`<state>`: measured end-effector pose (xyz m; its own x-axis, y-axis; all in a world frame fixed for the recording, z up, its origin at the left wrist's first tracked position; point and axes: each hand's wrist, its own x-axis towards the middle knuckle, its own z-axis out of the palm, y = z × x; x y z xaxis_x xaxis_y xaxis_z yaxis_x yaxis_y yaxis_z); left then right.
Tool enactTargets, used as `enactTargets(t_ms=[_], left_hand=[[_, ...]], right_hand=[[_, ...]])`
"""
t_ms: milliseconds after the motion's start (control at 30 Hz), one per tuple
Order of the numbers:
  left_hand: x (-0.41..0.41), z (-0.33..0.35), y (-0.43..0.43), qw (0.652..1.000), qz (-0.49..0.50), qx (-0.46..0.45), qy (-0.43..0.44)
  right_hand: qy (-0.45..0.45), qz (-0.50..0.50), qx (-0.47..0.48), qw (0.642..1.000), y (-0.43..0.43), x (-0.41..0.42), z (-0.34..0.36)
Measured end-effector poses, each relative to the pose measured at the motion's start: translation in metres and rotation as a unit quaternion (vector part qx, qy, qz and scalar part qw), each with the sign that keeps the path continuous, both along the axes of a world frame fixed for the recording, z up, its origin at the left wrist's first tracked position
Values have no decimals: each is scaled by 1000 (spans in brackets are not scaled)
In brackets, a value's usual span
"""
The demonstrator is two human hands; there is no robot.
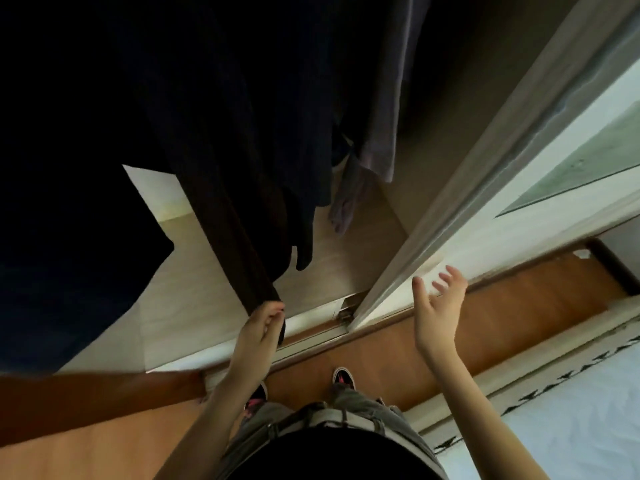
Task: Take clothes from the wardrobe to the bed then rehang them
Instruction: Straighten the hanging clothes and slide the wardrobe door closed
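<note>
An orange-brown wooden floor [502,306] runs in front of an open wardrobe [346,265] with a pale inner base, seen from above.

Inside the wardrobe hangs a long dark brown garment [221,216], its lower end reaching down to the front edge. The left hand [261,329] grips that lower end, fingers and thumb curled round the cloth. Just to its right hang more dark clothes [298,188], one with a sleeve end dangling free. Further right a grey-purple garment [377,126] hangs against the wardrobe's inner wall. A big dark blue piece [69,254] fills the left side.

The right hand [438,306] is held up with the fingers spread wide and holds nothing; it is close to the lower edge of the pale sliding door [450,188], though whether it touches the door cannot be told.

Below, the person's two shoes [343,375] stand on the floor near the door track. The bed [571,427], with a white cover, lies at the lower right, well apart from the hanging clothes.
</note>
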<state>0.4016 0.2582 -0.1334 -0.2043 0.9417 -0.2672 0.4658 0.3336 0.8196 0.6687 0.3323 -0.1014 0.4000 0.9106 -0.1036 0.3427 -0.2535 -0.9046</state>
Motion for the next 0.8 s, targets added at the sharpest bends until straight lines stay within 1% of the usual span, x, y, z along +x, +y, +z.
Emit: enactTargets(t_ms=[133, 233, 367, 567, 667, 800], left_hand=[[35, 3, 6, 999, 22, 13, 26], [47, 2, 2, 998, 53, 11, 29], [53, -3, -12, 995, 97, 9, 39], [43, -6, -42, 985, 170, 1, 30], [33, -4, -55, 975, 219, 6, 41], [14, -2, -76, 958, 282, -18, 44]], right_hand=[[-37, 110, 25, 993, 22, 27, 7], [-77, 161, 51, 983, 26, 35, 11], [-115, 190, 58, 973, 27, 38, 10], [-123, 220, 61, 966, 18, 30, 11], [-132, 236, 57, 961, 11, 18, 10], [-146, 274, 65, 948, 0, -2, 10]])
